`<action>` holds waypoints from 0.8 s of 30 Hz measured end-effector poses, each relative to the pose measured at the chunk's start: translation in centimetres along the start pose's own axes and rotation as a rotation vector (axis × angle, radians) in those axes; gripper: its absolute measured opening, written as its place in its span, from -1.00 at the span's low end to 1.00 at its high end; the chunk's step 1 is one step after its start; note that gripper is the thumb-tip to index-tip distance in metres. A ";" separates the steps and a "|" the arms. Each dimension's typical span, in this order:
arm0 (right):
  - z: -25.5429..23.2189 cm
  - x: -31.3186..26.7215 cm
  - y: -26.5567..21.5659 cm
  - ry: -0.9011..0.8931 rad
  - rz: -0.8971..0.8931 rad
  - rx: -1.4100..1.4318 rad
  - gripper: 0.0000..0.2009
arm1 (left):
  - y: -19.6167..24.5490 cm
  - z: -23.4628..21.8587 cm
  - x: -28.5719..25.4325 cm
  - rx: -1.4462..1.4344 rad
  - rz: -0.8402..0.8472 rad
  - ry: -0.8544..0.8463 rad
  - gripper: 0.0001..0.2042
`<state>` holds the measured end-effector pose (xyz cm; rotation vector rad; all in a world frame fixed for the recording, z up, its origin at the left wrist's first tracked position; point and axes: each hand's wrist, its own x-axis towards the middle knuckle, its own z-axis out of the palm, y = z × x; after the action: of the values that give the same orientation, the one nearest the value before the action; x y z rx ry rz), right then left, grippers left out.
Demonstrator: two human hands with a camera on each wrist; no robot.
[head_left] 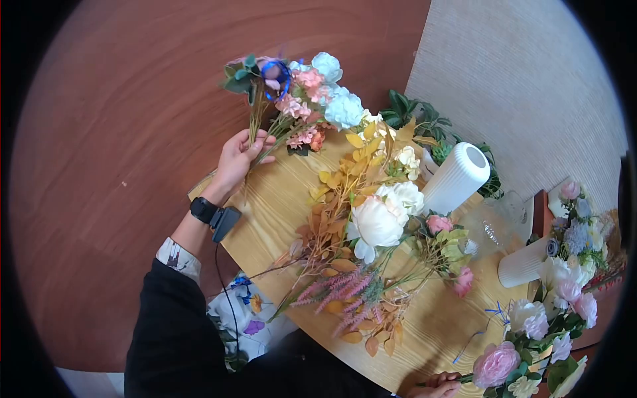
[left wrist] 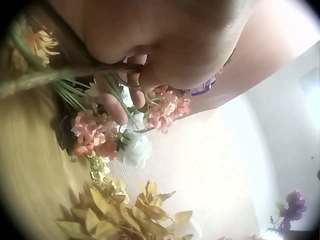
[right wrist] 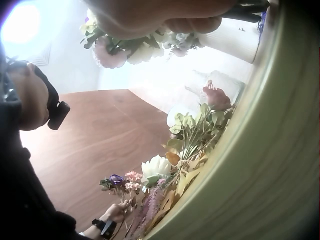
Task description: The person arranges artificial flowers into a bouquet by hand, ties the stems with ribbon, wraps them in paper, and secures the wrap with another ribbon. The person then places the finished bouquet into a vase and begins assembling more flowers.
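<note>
My left hand [head_left: 235, 159] pinches the thin stems of an artificial flower sprig [head_left: 255, 109] beyond the table's far left edge. Green leaves, a mauve bloom and a shiny blue loop [head_left: 286, 78] top it, slightly blurred. Right behind are pink blossoms [head_left: 292, 106] and pale blue flowers [head_left: 343, 107], their stems reaching toward the same fingers. At the near edge my right hand [head_left: 434, 383], partly cut off by the frame, grips the stems of a bouquet with a pink peony [head_left: 496, 365] and paler blooms. In the right wrist view its fingers [right wrist: 195, 24] curl round dark stems.
Yellow-leaved branches [head_left: 332, 199], a white peony [head_left: 378, 222] and pink-purple sprigs [head_left: 342, 292] spread over the wooden table [head_left: 265, 232]. A ribbed white vase [head_left: 454, 179] lies tilted, another vase [head_left: 521, 264] and a clear container [head_left: 497, 222] beside it. Blue ties [head_left: 471, 345] lie near the right hand.
</note>
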<state>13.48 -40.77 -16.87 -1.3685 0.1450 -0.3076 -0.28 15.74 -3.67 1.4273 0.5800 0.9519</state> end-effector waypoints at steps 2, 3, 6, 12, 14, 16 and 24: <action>-0.1 0.0 0.1 -0.002 0.018 0.007 -0.73 | 0.0 0.1 -0.2 -0.010 0.004 -0.005 -0.85; -0.2 0.0 0.2 -0.005 0.028 0.010 -0.73 | 0.0 -0.2 -0.3 0.035 0.012 -0.001 -0.85; -0.3 0.0 0.3 -0.016 0.055 0.023 -0.73 | 0.6 0.2 -0.5 0.068 0.081 0.024 -0.85; 0.5 -0.4 -0.7 -0.040 0.045 0.043 -0.74 | 1.4 0.9 -1.7 0.112 0.214 0.079 -0.85; 1.3 -0.7 -1.4 -0.050 -0.003 0.037 -0.75 | 1.1 1.0 -1.9 0.126 0.245 0.085 -0.86; 1.7 -0.8 -1.6 -0.017 -0.036 0.006 -0.75 | 0.8 1.3 -2.1 0.057 0.350 0.094 -0.87; 2.7 -0.8 -2.3 0.047 -0.110 -0.005 -0.74 | 4.1 3.9 -4.9 0.083 0.382 0.072 -0.85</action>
<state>13.16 -38.37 -14.10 -1.3776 0.1092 -0.4320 -0.50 9.11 -0.29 1.6176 0.4085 1.2964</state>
